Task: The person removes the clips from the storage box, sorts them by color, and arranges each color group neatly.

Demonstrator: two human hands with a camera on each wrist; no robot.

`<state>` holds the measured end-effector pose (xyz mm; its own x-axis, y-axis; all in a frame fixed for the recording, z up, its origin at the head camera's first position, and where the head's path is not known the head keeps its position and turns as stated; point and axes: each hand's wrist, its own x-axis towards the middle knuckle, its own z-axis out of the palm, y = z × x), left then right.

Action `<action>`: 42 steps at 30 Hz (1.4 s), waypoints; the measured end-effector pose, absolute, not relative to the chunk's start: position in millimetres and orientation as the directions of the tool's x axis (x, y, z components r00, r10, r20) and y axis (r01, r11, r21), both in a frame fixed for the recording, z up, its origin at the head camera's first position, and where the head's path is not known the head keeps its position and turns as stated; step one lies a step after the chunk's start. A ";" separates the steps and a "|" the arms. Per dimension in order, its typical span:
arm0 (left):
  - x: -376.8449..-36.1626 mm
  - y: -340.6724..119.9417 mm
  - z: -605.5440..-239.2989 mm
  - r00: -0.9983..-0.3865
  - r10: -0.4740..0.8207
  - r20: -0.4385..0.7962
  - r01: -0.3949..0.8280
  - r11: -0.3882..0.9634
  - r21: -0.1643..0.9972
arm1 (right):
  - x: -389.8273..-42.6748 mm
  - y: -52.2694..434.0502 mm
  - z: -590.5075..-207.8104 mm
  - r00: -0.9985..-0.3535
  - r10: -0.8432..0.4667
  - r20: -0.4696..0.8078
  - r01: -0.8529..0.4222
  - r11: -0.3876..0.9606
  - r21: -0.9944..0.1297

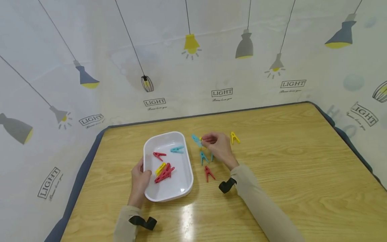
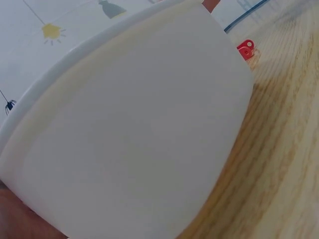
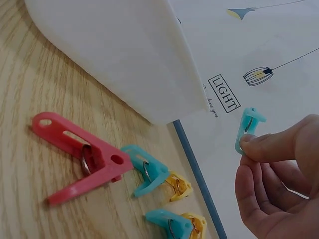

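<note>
Wood-grain bench (image 1: 272,188) is carrying everything, with a lamp-printed backdrop (image 1: 193,67) standing behind it. Nearest the person, the left hand (image 1: 139,181) is gripping the near-left rim of the white tray (image 1: 181,183), thumb curling over the edge. Inside the tray, red, yellow and teal pegs are lying loose. Just right of the tray, a red peg (image 1: 208,173) and a teal peg (image 1: 203,157) are resting on the bench. Beyond them, the right hand (image 1: 218,148) is pinching a teal clothespin (image 1: 196,140) between thumb and fingers (image 3: 264,144), raised off the bench beside the tray's far-right corner. A yellow peg (image 1: 234,137) is sitting right of that hand.
</note>
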<state>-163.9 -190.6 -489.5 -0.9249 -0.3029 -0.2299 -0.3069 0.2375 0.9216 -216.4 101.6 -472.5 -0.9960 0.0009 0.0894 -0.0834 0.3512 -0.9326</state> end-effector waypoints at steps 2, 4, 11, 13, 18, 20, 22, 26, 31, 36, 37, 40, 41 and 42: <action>-164.5 -190.2 -489.9 -0.926 -0.304 -0.226 -0.305 0.243 0.921 | -215.6 103.6 -474.9 -0.996 0.004 0.084 -0.078 0.334 -0.939; -164.3 -189.7 -490.2 -0.927 -0.305 -0.216 -0.296 0.246 0.923 | -214.8 106.1 -477.2 -0.997 0.011 0.076 -0.068 0.314 -0.947; -164.0 -189.6 -490.8 -0.930 -0.301 -0.208 -0.284 0.233 0.930 | -213.7 115.9 -485.6 -0.998 0.039 0.053 -0.038 0.311 -0.950; -164.1 -189.3 -490.3 -0.931 -0.301 -0.208 -0.284 0.234 0.930 | -213.8 117.8 -487.5 -0.998 0.043 0.049 -0.033 0.321 -0.947; -164.7 -189.2 -489.0 -0.928 -0.302 -0.219 -0.296 0.236 0.926 | -213.3 120.5 -490.1 -0.997 0.054 0.057 -0.036 0.334 -0.942; -164.6 -189.3 -488.5 -0.926 -0.303 -0.224 -0.299 0.227 0.927 | -212.9 121.1 -491.3 -0.996 0.058 0.064 -0.041 0.334 -0.942; -164.6 -189.3 -488.8 -0.925 -0.305 -0.225 -0.301 0.229 0.926 | -212.6 121.5 -493.1 -0.995 0.062 0.072 -0.048 0.334 -0.941; -164.6 -189.4 -489.8 -0.927 -0.303 -0.221 -0.296 0.229 0.927 | -212.6 122.3 -497.0 -0.995 0.071 0.076 -0.048 0.327 -0.944; -164.4 -189.4 -490.4 -0.929 -0.301 -0.217 -0.291 0.228 0.929 | -210.1 124.8 -498.8 -0.996 0.075 0.041 -0.014 0.323 -0.946; -163.7 -189.8 -489.8 -0.926 -0.303 -0.225 -0.298 0.222 0.928 | -207.4 128.3 -499.9 -0.997 0.076 0.014 0.011 0.323 -0.946; -163.6 -189.8 -489.5 -0.926 -0.303 -0.226 -0.299 0.220 0.929 | -207.3 129.0 -500.4 -0.997 0.076 0.015 0.011 0.325 -0.946; -163.8 -189.7 -489.3 -0.925 -0.302 -0.233 -0.305 0.221 0.926 | -207.2 130.7 -501.5 -0.996 0.083 0.017 0.011 0.323 -0.946; -164.0 -189.8 -489.5 -0.925 -0.301 -0.231 -0.303 0.221 0.927 | -207.1 131.3 -501.7 -0.996 0.085 0.018 0.010 0.322 -0.947; -164.2 -189.6 -489.5 -0.926 -0.300 -0.229 -0.301 0.222 0.928 | -206.9 132.0 -502.4 -0.996 0.088 0.020 0.009 0.324 -0.946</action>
<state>-164.2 -189.6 -489.5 -0.9261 -0.3001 -0.2286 -0.3008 0.2217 0.9276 -206.9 132.0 -502.4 -0.9959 0.0878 0.0204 0.0091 0.3240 -0.9460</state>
